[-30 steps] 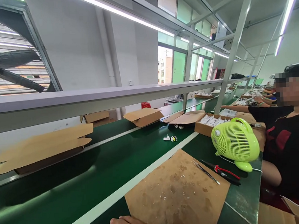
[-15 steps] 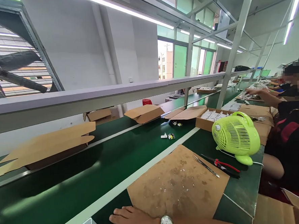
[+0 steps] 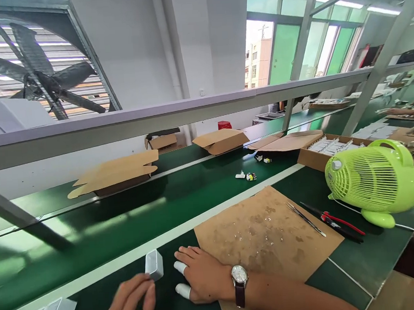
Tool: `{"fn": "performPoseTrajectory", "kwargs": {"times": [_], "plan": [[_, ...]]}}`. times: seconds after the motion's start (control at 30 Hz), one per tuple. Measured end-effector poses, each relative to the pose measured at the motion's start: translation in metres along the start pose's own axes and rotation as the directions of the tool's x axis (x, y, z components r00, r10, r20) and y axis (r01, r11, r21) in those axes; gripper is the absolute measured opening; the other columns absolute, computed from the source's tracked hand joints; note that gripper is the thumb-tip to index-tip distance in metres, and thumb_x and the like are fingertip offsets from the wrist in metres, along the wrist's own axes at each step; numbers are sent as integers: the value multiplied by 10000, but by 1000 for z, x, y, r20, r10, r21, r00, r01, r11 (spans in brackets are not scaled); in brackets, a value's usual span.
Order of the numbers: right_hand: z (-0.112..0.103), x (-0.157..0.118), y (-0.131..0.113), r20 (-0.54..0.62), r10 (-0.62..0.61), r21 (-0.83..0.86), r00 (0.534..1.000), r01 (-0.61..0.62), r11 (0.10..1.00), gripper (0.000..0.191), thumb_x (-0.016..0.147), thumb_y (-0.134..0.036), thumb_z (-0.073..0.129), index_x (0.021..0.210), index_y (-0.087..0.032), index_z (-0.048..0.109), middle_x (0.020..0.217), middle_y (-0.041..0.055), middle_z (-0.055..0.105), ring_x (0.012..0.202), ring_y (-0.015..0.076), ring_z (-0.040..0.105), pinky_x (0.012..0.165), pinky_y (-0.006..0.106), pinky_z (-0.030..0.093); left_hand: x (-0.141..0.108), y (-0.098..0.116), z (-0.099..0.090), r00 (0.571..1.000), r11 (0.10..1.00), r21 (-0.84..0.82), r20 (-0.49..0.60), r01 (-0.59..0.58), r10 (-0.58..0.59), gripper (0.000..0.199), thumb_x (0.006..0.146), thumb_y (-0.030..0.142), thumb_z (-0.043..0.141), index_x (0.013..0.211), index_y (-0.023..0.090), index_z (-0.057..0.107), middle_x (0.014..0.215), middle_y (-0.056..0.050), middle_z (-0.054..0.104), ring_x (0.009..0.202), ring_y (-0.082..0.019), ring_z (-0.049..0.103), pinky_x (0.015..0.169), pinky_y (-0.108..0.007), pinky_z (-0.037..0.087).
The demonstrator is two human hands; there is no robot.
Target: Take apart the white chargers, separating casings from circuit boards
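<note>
Ctn (image 3: 308, 159) w/ pcs (image 3: 332, 145), wht box (image 3: 155, 265)

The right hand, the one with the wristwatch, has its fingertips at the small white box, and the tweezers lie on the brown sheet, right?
Not quite: the head view shows the left hand with its fingertips at the small white box. The right hand does wear the wristwatch, and the tweezers do lie on the brown sheet.
</note>
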State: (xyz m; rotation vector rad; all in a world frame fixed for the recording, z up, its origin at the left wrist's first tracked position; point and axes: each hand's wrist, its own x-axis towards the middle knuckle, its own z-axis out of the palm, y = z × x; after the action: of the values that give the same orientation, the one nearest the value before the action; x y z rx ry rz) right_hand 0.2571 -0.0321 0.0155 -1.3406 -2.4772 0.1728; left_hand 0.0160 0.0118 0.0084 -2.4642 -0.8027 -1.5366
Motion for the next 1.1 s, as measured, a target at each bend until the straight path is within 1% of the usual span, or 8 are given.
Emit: {"fn": "performPoseTrajectory", "kwargs": {"times": [0.1, 0.2, 0.27, 0.33, 0.53, 0.8, 0.93, 1.1], "plan": [[4, 0, 1, 0, 0, 2, 1000, 0, 1000, 562, 1072, -433, 419, 1436, -23, 545, 1598, 189, 450, 1518, 312, 359, 1257, 456, 308, 12, -16, -14, 933, 931, 71, -72, 358, -353, 348, 910, 424, 698, 1169, 192, 685, 1207, -125, 700, 961, -246, 703, 878, -399, 601], [8, 1, 2, 1, -7, 3, 1000, 7, 1000, 589, 1065, -461, 441, 1439, -17, 542, 1603, 192, 441, 1519, 322, 355, 1262, 456, 300, 3, -30, -12, 721, 722, -36, 105, 691, -685, 730, 848, 644, 669, 1432, 229, 529, 1353, -133, 646, 1084, -300, 690, 881, -437, 615], [8, 1, 3, 8, -11, 3, 1000, 11, 1000, 598, 1061, -467, 452, 1435, -9, 543, 1613, 193, 424, 1523, 335, 344, 1267, 461, 292, -9, -36, -5, 606, 603, -103, 269, 791, -749, 845, 792, 700, 687, 1484, 267, 466, 1396, -121, 639, 1219, -348, 654, 927, -459, 617], [7, 1, 3, 23, -10, 4, 1000, 10, 1000, 590, 1053, -454, 471, 1437, -12, 539, 1621, 190, 411, 1528, 334, 333, 1270, 459, 288, -17, -36, 3, 562, 555, -134, 358, 821, -745, 901, 776, 716, 684, 1525, 294, 413, 1452, -106, 617, 1323, -376, 597, 1020, -513, 582], [7, 1, 3, 56, 21, 20, 998, -22, 1000, 586, 1045, -440, 490, 1476, -43, 496, 1634, 171, 397, 1546, 312, 305, 1275, 455, 283, -23, -37, 14, 532, 609, 40, 444, 792, -721, 967, 725, 705, 701, 1525, 230, 435, 1378, -132, 678, 1358, -408, 574, 1138, -600, 470], [-7, 8, 8, 174, 39, 131, 984, -62, 989, 580, 995, -391, 589, 1487, -95, 504, 1618, 177, 422, 1525, 312, 358, 1254, 449, 329, -19, -42, 15, 590, 724, 85, 519, 685, -619, 868, 809, 652, 636, 1542, 245, 412, 1384, -92, 677, 1338, -363, 567, 1079, -531, 496], [-30, 11, 52, 65, 224, 123, 972, -230, 965, 575, 943, -356, 648, 1478, -181, 532, 1620, 125, 438, 1477, 259, 446, 1218, 392, 395, -17, -44, 16, 582, 739, 85, 559, 669, -591, 823, 862, 612, 595, 1574, 260, 379, 1387, -77, 675, 1330, -352, 540, 1042, -506, 499], [-66, 6, 144, -195, 548, -2, 813, -559, 829, 535, 919, -222, 606, 1434, -82, 556, 1627, 224, 382, 1527, 338, 345, 1259, 522, 304, -17, -42, 13, 535, 695, 59, 594, 716, -601, 733, 869, 565, 584, 1530, 273, 463, 1394, -78, 657, 1340, -341, 524, 1061, -495, 483]]}}
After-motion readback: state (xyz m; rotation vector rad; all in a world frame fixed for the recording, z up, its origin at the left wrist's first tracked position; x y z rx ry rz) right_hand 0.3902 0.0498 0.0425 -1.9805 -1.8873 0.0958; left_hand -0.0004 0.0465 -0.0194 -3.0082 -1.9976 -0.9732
